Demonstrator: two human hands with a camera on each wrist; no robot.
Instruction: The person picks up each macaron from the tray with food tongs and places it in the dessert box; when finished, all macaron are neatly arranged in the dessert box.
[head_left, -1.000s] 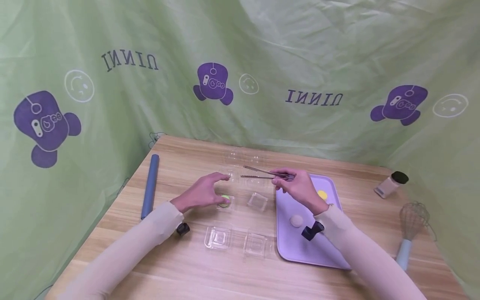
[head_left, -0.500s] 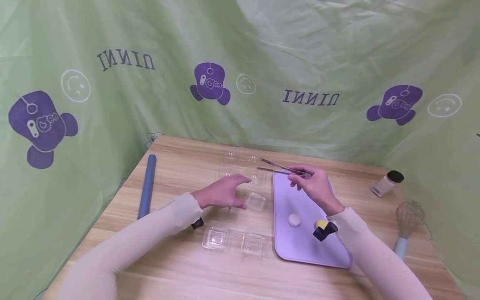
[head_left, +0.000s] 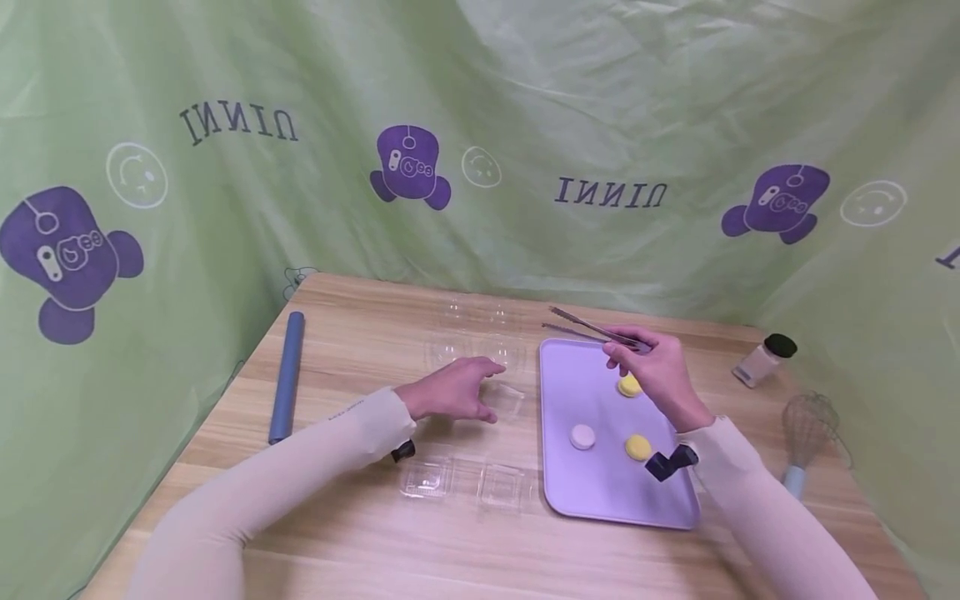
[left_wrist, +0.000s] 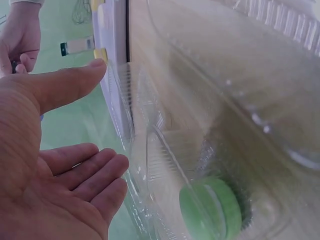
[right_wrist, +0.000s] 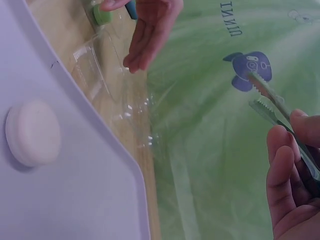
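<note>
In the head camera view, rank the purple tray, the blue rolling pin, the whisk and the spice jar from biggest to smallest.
1. Purple tray
2. Blue rolling pin
3. Whisk
4. Spice jar

The jar lies farther back, yet it plainly looks the smallest.

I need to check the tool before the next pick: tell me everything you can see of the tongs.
The tongs are slim metal, two narrow arms with serrated tips, slightly parted and holding nothing. The right hand pinches them near the joined end. They hang above the far edge of the purple tray, tips pointing left and away, touching nothing else.
</note>
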